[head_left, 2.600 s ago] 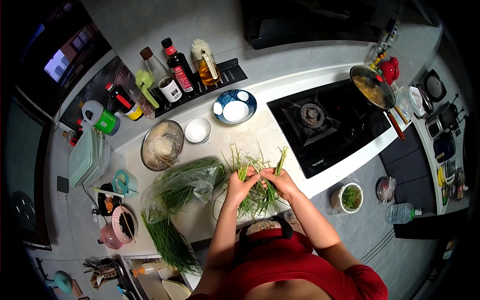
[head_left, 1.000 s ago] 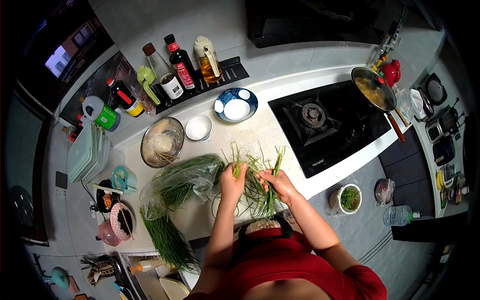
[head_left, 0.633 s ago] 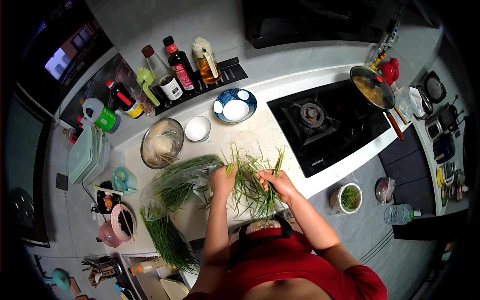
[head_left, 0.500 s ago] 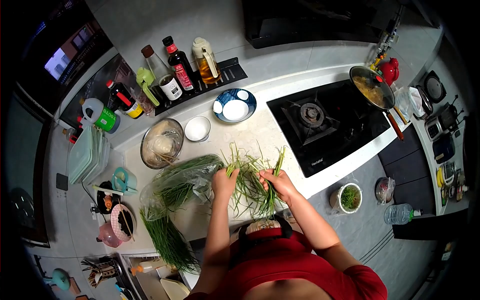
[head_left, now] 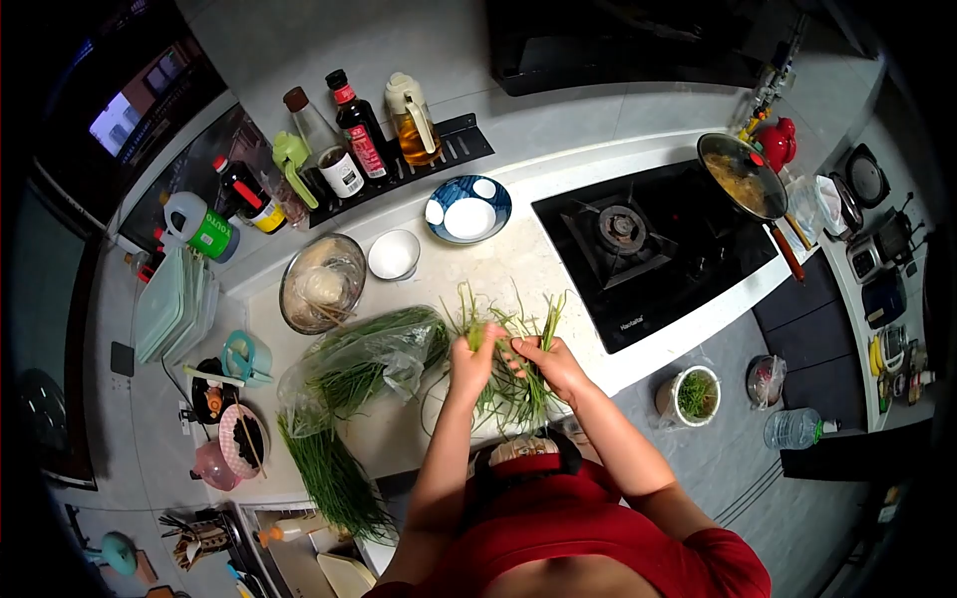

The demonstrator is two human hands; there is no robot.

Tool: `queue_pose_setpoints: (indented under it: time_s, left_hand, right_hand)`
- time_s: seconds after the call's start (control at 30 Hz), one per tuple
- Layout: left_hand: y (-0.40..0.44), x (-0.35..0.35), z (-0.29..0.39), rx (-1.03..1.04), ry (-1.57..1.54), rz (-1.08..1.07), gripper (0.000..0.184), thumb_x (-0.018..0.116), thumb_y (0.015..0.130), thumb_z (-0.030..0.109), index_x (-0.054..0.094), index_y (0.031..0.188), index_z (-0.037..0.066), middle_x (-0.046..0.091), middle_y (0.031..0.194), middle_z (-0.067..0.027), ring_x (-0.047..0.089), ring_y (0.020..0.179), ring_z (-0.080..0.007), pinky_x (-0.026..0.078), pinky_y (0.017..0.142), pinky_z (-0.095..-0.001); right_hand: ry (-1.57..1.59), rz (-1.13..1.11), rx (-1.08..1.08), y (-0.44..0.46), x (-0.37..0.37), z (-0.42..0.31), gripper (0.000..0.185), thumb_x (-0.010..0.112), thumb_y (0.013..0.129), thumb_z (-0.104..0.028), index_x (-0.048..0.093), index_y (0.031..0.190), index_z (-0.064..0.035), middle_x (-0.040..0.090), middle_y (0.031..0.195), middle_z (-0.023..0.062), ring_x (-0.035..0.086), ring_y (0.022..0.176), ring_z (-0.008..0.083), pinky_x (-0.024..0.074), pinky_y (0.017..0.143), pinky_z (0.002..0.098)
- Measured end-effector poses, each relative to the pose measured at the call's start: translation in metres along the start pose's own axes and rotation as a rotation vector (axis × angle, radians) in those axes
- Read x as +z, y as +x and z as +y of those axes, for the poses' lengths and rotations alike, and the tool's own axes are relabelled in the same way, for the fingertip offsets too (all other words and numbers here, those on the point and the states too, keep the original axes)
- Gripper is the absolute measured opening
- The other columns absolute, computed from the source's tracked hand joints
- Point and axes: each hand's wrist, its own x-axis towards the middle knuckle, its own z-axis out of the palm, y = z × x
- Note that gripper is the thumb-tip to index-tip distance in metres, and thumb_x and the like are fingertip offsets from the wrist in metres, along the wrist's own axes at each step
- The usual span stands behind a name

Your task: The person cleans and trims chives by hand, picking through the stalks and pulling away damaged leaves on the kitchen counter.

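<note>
Over the counter, my right hand (head_left: 551, 367) is closed around a bunch of garlic chives (head_left: 533, 404), whose pale stem ends point up and whose leaves hang toward me. My left hand (head_left: 474, 364) is right beside it, with blurred fingertips pinched at a few pale chive stems. Loose chives lie on the counter beneath both hands. To the left is a clear plastic bag (head_left: 399, 369) with more chives inside, and a long dark green bundle of chive leaves (head_left: 334, 483) sticks out over the counter's front edge.
Behind the hands stand a steel bowl (head_left: 295, 299), a white bowl (head_left: 394, 255) and a blue patterned bowl (head_left: 442, 231). A gas stove (head_left: 653, 289) is at right, with a lidded pan (head_left: 743, 179). On the floor sits a bin (head_left: 670, 401) with green scraps. Bottles line a wall shelf (head_left: 464, 140).
My left hand has moved right, close to my right hand, and its fingers are blurred. The right hand has stayed nearly in place with its bunch.
</note>
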Motion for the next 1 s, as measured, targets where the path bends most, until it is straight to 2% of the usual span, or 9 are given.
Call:
queue_pose_setpoints:
  time_s: [0.03, 0.07, 0.13, 0.23, 0.33, 0.47, 0.63, 0.93, 1.0]
  left_hand:
    - [0.000, -0.005, 0.006, -0.081, 0.018, 0.030, 0.036, 0.045, 0.090, 0.029, 0.060, 0.075, 0.000, 0.059, 0.070, -0.0036, 0.052, 0.065, -0.0116, 0.042, 0.062, -0.0276]
    - [0.004, -0.008, -0.002, 0.072, -0.016, 0.093, 0.039, 0.043, 0.091, 0.031, 0.059, 0.072, 0.001, 0.057, 0.067, -0.0028, 0.051, 0.063, -0.0119, 0.041, 0.061, -0.0275]
    - [0.006, -0.013, 0.001, 0.026, -0.181, 0.071, 0.033, 0.048, 0.089, 0.027, 0.060, 0.073, 0.001, 0.058, 0.067, -0.0024, 0.051, 0.063, -0.0101, 0.041, 0.058, -0.0263]
    - [0.002, -0.008, 0.015, -0.024, 0.118, -0.012, 0.024, 0.056, 0.084, 0.022, 0.061, 0.075, -0.001, 0.058, 0.066, -0.0016, 0.051, 0.061, -0.0077, 0.040, 0.054, -0.0254]
    - [0.002, -0.005, 0.006, -0.020, 0.029, -0.202, 0.020, 0.066, 0.076, 0.019, 0.062, 0.075, 0.000, 0.057, 0.063, -0.0005, 0.047, 0.055, -0.0053, 0.037, 0.050, -0.0223]
    - [0.002, -0.008, 0.020, -0.223, -0.176, 0.178, 0.021, 0.066, 0.077, 0.021, 0.062, 0.075, 0.000, 0.048, 0.055, 0.0017, 0.039, 0.048, -0.0055, 0.030, 0.043, -0.0225]
    - [0.006, -0.019, 0.025, -0.273, -0.283, 0.197, 0.022, 0.065, 0.078, 0.022, 0.058, 0.076, 0.002, 0.036, 0.050, 0.0050, 0.030, 0.042, -0.0055, 0.024, 0.040, -0.0226]
    - [0.006, -0.023, 0.022, -0.270, -0.318, 0.160, 0.022, 0.063, 0.079, 0.021, 0.058, 0.082, -0.001, 0.035, 0.052, 0.0051, 0.029, 0.044, -0.0053, 0.026, 0.042, -0.0224]
    - [0.006, -0.023, 0.024, -0.280, -0.326, 0.124, 0.022, 0.063, 0.080, 0.021, 0.059, 0.083, -0.001, 0.035, 0.053, 0.0054, 0.030, 0.045, -0.0053, 0.026, 0.043, -0.0225]
  right_hand:
    - [-0.031, 0.005, -0.014, 0.000, -0.001, 0.000, 0.020, 0.055, 0.085, -0.017, 0.062, 0.091, 0.0010, 0.060, 0.073, 0.0046, 0.051, 0.061, 0.0089, 0.0421, 0.056, 0.0208]
    - [-0.062, 0.011, -0.026, 0.000, -0.002, 0.001, 0.021, 0.055, 0.085, -0.017, 0.062, 0.092, 0.0009, 0.060, 0.073, 0.0041, 0.051, 0.062, 0.0085, 0.0419, 0.058, 0.0202]
    - [-0.121, -0.022, -0.054, 0.003, -0.006, 0.004, 0.022, 0.055, 0.085, -0.019, 0.062, 0.095, 0.0002, 0.060, 0.073, 0.0032, 0.050, 0.063, 0.0077, 0.0414, 0.058, 0.0198]
    - [-0.203, -0.135, -0.099, 0.008, -0.014, 0.008, 0.024, 0.056, 0.085, -0.022, 0.062, 0.096, -0.0014, 0.060, 0.073, 0.0019, 0.050, 0.063, 0.0067, 0.0410, 0.058, 0.0204]
    - [-0.284, -0.133, -0.077, 0.007, -0.013, 0.008, 0.021, 0.057, 0.084, -0.022, 0.063, 0.091, -0.0029, 0.060, 0.072, 0.0015, 0.049, 0.061, 0.0060, 0.0398, 0.055, 0.0203]
    - [-0.190, -0.108, -0.025, -0.003, -0.009, -0.003, 0.018, 0.060, 0.082, -0.020, 0.064, 0.091, -0.0047, 0.062, 0.074, 0.0010, 0.048, 0.060, 0.0051, 0.0385, 0.051, 0.0184]
    - [-0.199, -0.073, -0.023, -0.001, -0.018, 0.001, 0.017, 0.061, 0.081, -0.018, 0.063, 0.090, -0.0035, 0.063, 0.079, 0.0044, 0.056, 0.074, 0.0098, 0.0411, 0.062, 0.0222]
    - [-0.170, -0.067, -0.060, 0.006, -0.018, 0.006, 0.017, 0.060, 0.082, -0.019, 0.063, 0.087, -0.0031, 0.063, 0.077, 0.0038, 0.054, 0.069, 0.0088, 0.0406, 0.061, 0.0213]
    - [-0.088, -0.099, 0.023, 0.003, -0.014, -0.002, 0.018, 0.059, 0.082, -0.019, 0.063, 0.088, -0.0028, 0.063, 0.077, 0.0038, 0.053, 0.068, 0.0085, 0.0409, 0.062, 0.0213]
